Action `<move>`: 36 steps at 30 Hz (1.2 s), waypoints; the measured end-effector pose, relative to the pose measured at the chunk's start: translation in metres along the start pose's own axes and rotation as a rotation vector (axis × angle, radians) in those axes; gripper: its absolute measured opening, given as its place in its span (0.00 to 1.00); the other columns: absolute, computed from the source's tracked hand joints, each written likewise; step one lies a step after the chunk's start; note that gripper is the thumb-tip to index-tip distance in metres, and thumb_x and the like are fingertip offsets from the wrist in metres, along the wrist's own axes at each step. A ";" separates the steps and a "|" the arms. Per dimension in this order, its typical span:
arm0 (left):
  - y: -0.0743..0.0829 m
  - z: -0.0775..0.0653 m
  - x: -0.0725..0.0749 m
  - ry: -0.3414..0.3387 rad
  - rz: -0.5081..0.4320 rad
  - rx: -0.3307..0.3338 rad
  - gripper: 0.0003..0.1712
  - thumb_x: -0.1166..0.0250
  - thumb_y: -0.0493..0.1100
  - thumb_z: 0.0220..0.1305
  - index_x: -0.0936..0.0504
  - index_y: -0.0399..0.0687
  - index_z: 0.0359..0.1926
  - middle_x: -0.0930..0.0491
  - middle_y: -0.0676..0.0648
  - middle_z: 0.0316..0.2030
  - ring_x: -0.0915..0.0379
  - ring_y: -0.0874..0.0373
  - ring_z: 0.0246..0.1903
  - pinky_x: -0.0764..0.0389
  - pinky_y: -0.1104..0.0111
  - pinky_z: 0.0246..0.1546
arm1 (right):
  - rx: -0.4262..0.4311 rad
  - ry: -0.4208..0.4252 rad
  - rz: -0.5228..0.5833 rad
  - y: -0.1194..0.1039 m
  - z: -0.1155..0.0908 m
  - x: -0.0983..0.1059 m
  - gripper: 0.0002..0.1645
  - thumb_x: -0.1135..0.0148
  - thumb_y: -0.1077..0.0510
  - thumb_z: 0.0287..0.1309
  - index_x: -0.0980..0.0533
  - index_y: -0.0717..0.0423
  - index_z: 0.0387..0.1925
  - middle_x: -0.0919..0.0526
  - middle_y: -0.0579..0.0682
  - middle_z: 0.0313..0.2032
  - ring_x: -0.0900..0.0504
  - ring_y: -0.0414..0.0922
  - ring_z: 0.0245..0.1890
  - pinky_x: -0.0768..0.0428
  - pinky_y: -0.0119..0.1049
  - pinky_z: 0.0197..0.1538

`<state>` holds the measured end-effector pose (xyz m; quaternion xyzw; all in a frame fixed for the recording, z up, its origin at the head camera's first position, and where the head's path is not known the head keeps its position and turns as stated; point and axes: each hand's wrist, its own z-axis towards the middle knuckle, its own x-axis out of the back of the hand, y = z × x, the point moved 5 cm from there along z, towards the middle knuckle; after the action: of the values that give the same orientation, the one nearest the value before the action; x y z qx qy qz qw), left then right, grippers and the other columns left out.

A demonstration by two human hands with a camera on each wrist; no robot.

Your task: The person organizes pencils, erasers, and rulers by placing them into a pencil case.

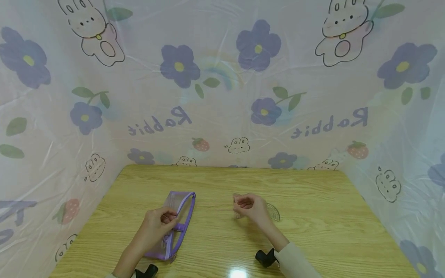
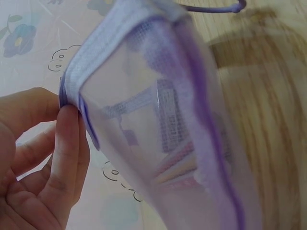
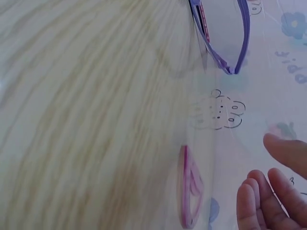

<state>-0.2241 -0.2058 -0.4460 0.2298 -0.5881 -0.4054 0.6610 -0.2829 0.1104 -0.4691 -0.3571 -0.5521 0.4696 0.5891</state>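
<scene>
A purple see-through mesh pencil case (image 1: 172, 202) lies at the left with its zip opening spread. My left hand (image 1: 158, 226) pinches the edge of that opening between thumb and fingers; in the left wrist view a small block with a printed label (image 2: 168, 115) and several slim sticks (image 2: 177, 165) show through the mesh. Over a pink ruler (image 1: 238, 213) hovers my right hand (image 1: 253, 208), its fingers loosely bent. The right wrist view shows nothing between the fingertips, while the pink ruler (image 3: 184, 191), with a cut-out, lies on the table beyond them. A clear protractor (image 1: 274, 212) is partly hidden behind the right wrist.
The wood-grain table (image 1: 313, 239) is walled at the back and sides by a printed curtain (image 1: 222, 100) with flowers and rabbits. Black wrist mounts (image 1: 265, 258) sit below both hands.
</scene>
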 end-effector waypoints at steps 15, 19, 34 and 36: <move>-0.001 0.002 -0.001 0.003 0.014 -0.013 0.05 0.30 0.32 0.61 0.16 0.35 0.37 0.20 0.52 0.28 0.22 0.63 0.28 0.17 0.74 0.31 | -0.022 0.059 -0.045 0.012 -0.001 0.033 0.17 0.24 0.69 0.48 0.18 0.69 0.41 0.14 0.58 0.37 0.17 0.47 0.35 0.16 0.30 0.37; -0.001 0.002 -0.001 0.004 0.023 -0.014 0.05 0.29 0.31 0.60 0.16 0.35 0.37 0.20 0.53 0.27 0.22 0.63 0.27 0.17 0.73 0.30 | -0.037 0.067 -0.049 0.017 0.000 0.042 0.18 0.24 0.70 0.48 0.19 0.70 0.42 0.14 0.58 0.38 0.17 0.47 0.35 0.16 0.30 0.38; -0.002 0.002 -0.001 0.008 0.034 0.002 0.05 0.30 0.32 0.61 0.16 0.36 0.37 0.20 0.53 0.27 0.23 0.63 0.27 0.18 0.73 0.29 | -0.050 0.086 -0.123 0.041 -0.006 0.073 0.20 0.24 0.64 0.51 0.19 0.68 0.46 0.15 0.58 0.40 0.17 0.49 0.39 0.18 0.31 0.41; -0.003 0.002 -0.001 0.010 0.033 0.003 0.04 0.29 0.32 0.61 0.16 0.36 0.37 0.20 0.53 0.27 0.23 0.63 0.27 0.18 0.73 0.29 | -0.045 0.093 -0.137 0.041 -0.008 0.077 0.20 0.24 0.65 0.51 0.19 0.68 0.46 0.16 0.58 0.40 0.18 0.50 0.38 0.17 0.31 0.40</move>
<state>-0.2264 -0.2060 -0.4483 0.2228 -0.5891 -0.3925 0.6703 -0.2858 0.1965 -0.4848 -0.3530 -0.5575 0.3985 0.6369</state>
